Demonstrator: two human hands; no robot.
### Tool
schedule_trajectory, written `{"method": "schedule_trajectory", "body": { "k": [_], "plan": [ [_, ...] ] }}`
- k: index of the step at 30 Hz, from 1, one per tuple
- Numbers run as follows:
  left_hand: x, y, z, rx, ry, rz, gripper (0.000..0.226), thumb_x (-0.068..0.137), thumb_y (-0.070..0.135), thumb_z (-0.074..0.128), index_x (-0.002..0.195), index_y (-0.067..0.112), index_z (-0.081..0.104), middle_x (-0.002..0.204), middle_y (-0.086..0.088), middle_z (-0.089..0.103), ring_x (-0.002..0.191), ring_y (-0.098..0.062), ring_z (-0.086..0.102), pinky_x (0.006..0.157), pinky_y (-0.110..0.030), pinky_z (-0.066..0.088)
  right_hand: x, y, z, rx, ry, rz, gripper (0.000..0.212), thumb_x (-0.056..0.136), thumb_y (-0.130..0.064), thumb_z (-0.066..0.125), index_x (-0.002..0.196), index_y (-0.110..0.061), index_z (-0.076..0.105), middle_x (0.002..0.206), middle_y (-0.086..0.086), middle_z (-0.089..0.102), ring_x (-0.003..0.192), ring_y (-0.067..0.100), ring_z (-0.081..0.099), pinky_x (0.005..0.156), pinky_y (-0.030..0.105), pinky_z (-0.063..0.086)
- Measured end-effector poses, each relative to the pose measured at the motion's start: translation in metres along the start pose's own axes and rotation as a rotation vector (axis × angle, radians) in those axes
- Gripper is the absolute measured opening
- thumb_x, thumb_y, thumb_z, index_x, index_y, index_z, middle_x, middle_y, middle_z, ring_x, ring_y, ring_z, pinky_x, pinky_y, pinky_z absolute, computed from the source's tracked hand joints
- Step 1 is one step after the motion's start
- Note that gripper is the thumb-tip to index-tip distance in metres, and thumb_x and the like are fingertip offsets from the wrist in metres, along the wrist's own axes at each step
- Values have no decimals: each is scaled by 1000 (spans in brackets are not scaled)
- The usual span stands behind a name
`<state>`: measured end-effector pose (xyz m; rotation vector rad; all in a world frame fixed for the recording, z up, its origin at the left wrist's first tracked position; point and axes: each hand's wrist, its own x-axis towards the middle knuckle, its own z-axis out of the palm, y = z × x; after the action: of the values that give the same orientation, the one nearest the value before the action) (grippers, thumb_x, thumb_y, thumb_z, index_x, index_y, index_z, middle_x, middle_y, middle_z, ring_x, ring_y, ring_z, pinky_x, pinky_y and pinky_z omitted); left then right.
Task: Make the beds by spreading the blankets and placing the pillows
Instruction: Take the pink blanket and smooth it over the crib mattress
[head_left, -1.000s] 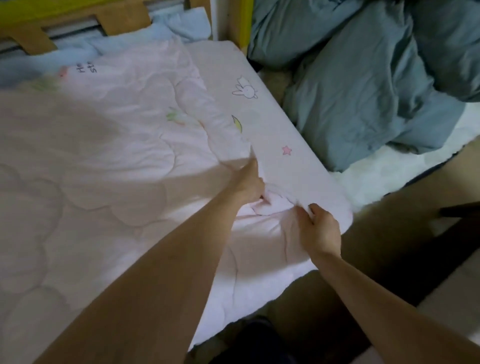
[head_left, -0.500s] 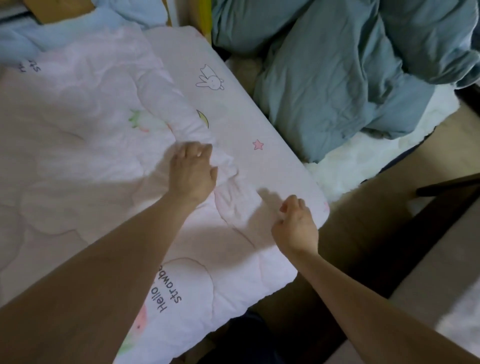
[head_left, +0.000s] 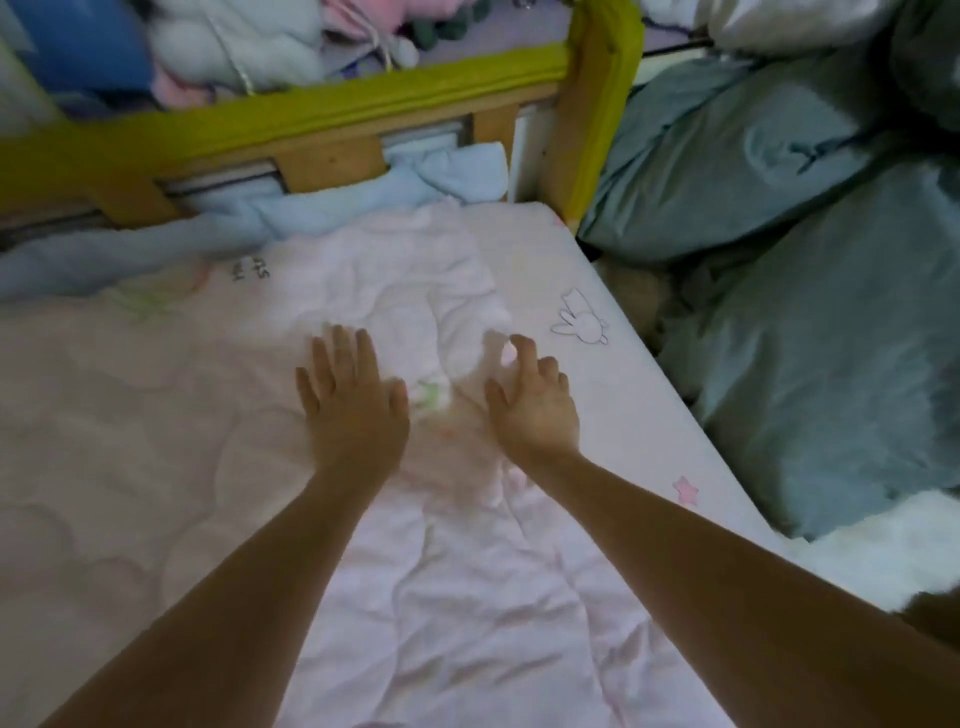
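L grip (head_left: 353, 400) flat, R grip (head_left: 535, 400) loosely spread, both released on pink blanket (head_left: 156, 467) beneath.

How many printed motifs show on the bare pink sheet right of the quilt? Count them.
2: a rabbit outline near the right hand, and a pink star nearer the camera. The quilt may hide others.

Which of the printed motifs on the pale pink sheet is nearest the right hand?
The outlined white rabbit, just beyond the right hand towards the headboard. The pink star lies farther off, by the forearm near the bed's edge.
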<state>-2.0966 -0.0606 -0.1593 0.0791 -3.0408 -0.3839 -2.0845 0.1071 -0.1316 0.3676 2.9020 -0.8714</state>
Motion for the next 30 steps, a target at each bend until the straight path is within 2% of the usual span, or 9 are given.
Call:
{"method": "schedule_trajectory", "body": {
  "k": [3, 6, 11, 14, 16, 19, 24, 26, 30],
  "plan": [
    [36, -33, 7, 94, -85, -126, 72, 93, 49, 27, 152, 8, 15, 159, -17, 8, 146, -39, 7, 115, -56, 5, 78, -51, 30, -146, 59, -105, 62, 95, -44, 41, 149, -30, 14, 131, 13, 40, 116, 31, 43, 89, 44, 41],
    [60, -48, 17, 155, -181, -180, 86, 81, 63, 3, 154, 18, 3, 161, -11, -3, 147, -36, -3, 115, -54, -3, 114, -60, 38, -121, -117, -231, 52, 96, -30, 41, 145, -31, 25, 126, 10, 44, 103, 32, 52, 80, 39, 43],
    [100, -49, 21, 26, -300, 181, 101, 73, 79, -15, 153, 23, 10, 161, 0, 1, 149, -24, 1, 118, -41, -1, 147, -34, 22, 195, -165, -25, 40, 95, -51, 32, 113, -24, 54, 101, 3, 59, 95, 29, 54, 80, 38, 39],
    [112, -60, 1, -62, -43, 197, 69, 97, 54, 10, 149, 14, 29, 157, -7, 24, 145, -25, 23, 118, -42, 10, 139, -59, 52, -295, 211, -361, 36, 89, -22, 40, 122, -17, 54, 118, 15, 55, 108, 38, 53, 91, 47, 41],
    [107, -77, 0, 18, 116, 79, 57, 99, 36, 23, 148, 8, 33, 155, -13, 28, 143, -32, 25, 117, -49, 15, 126, -93, 82, -303, 145, -624, 50, 91, -24, 46, 141, -18, 42, 143, 15, 44, 133, 37, 40, 111, 49, 27],
    [99, -123, 11, 256, -24, 57, 63, 99, 47, 11, 152, 14, 23, 159, -7, 16, 146, -31, 17, 116, -54, 12, 130, -106, 113, -367, -94, -845, 57, 98, -40, 24, 150, -19, 23, 159, 6, 18, 147, 27, 15, 119, 41, -2],
    [131, -158, -15, 289, -67, -488, 65, 100, 46, 18, 153, 10, 7, 160, -13, 3, 146, -39, 3, 115, -59, -1, 182, -55, 77, -578, 19, -311, 61, 100, -41, 11, 152, -14, -3, 160, 11, -7, 148, 26, -7, 120, 45, -6],
    [130, -129, -14, 214, 39, -340, 63, 101, 43, 19, 153, 9, 10, 160, -15, 6, 145, -40, 6, 116, -58, 1, 162, -82, 77, -463, 144, -303, 63, 99, -41, 13, 152, -7, 11, 158, 20, 7, 147, 34, 7, 120, 48, 5],
    [74, -87, 10, 197, -116, -64, 68, 95, 50, 6, 153, 15, 15, 160, -8, 13, 147, -32, 12, 118, -53, 7, 98, -69, 96, -400, -54, -671, 58, 98, -41, 27, 149, -14, 29, 156, 9, 26, 144, 27, 25, 119, 40, 5]
  ]
}}
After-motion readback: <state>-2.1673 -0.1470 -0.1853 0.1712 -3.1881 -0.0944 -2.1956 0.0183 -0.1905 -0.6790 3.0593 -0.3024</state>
